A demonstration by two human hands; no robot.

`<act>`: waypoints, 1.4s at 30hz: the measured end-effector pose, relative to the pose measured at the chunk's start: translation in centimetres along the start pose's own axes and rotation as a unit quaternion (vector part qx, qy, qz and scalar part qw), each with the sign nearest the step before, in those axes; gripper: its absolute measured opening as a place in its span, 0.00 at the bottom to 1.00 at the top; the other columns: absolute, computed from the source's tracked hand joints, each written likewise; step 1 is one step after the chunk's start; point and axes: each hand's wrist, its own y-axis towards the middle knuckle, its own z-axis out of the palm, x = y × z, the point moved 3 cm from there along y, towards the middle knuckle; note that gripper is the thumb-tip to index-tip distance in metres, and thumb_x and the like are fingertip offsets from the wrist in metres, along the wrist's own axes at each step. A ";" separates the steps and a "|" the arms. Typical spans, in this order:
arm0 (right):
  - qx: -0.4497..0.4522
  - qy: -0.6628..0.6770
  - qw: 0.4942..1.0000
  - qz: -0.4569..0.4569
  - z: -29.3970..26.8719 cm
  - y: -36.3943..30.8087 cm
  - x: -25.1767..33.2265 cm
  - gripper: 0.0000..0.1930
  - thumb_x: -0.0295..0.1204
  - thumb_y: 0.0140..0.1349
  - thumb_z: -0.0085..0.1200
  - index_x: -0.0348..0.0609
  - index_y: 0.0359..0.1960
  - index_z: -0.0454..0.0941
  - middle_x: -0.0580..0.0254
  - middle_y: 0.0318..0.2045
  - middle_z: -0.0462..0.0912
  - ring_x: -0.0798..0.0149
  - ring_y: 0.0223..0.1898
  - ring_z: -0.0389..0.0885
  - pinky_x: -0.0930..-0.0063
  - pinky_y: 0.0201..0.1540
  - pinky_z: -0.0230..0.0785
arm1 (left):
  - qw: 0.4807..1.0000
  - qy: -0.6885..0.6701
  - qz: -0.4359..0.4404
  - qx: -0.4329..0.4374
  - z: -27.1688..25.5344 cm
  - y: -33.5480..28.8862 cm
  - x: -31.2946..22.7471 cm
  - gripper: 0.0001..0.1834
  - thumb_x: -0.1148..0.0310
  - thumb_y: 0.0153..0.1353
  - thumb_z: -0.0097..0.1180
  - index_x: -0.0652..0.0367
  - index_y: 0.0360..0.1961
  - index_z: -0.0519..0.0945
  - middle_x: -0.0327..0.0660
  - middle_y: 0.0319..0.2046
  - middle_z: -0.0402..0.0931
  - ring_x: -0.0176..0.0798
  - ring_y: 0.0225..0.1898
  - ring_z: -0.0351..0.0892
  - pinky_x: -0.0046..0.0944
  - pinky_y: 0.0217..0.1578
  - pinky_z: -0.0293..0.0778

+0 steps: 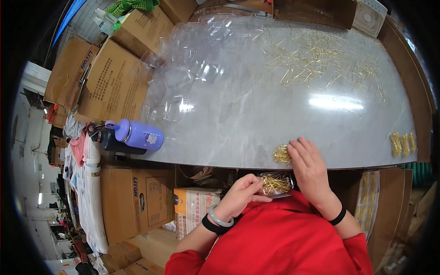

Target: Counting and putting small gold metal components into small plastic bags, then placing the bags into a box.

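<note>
My left hand (242, 193) grips the left side of a small clear plastic box (280, 195) in front of my body, just below the table's near edge. Inside the box lies a heap of gold wire hooks (276, 183). My right hand (310, 166) reaches over the edge with its fingers stretched out on the grey tabletop. Against its fingertips on the left is a small bundle of gold hooks (280, 154). Whether the fingers press on that bundle is hard to see.
Loose gold hooks (321, 55) are scattered over the far right of the table. Clear plastic boxes (183, 75) crowd the far left. A purple bottle (142, 134) lies by the left edge beside a black one (114, 142). Several hook bundles (404, 145) line the right edge.
</note>
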 end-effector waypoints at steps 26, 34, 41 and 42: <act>-0.125 0.080 0.988 0.032 0.4 0.4 -2.0 0.21 0.20 0.58 0.56 0.35 0.55 0.74 0.48 0.52 0.75 0.44 0.60 0.74 0.50 0.67 0.65 | 0.727 0.564 0.355 -0.164 6.9 6.1 -6.9 0.08 0.76 0.71 0.46 0.68 0.46 0.73 0.53 0.43 0.80 0.52 0.39 0.82 0.47 0.39 0.79; -0.058 0.070 0.994 0.052 -0.1 0.3 -3.1 0.27 0.18 0.54 0.56 0.35 0.59 0.71 0.46 0.55 0.73 0.41 0.64 0.69 0.48 0.70 0.60 | 0.543 0.729 0.407 -0.086 8.0 7.5 -5.4 0.35 0.57 0.72 0.45 0.72 0.71 0.56 0.60 0.72 0.55 0.61 0.73 0.54 0.60 0.71 0.47; -0.103 0.280 0.945 0.133 -2.6 -1.1 -4.8 0.41 0.20 0.56 0.58 0.34 0.72 0.53 0.40 0.67 0.64 0.38 0.69 0.62 0.48 0.73 0.52 | 0.535 0.737 0.398 -0.107 8.1 7.1 -5.6 0.35 0.58 0.72 0.45 0.69 0.72 0.56 0.58 0.73 0.54 0.59 0.73 0.53 0.59 0.71 0.46; -0.059 0.204 0.968 0.131 -2.5 -1.5 -4.7 0.41 0.22 0.57 0.58 0.34 0.72 0.52 0.40 0.68 0.64 0.38 0.70 0.61 0.46 0.73 0.50 | 0.535 0.738 0.399 -0.104 8.2 7.0 -5.6 0.35 0.58 0.72 0.45 0.69 0.72 0.56 0.58 0.73 0.54 0.59 0.73 0.53 0.59 0.71 0.46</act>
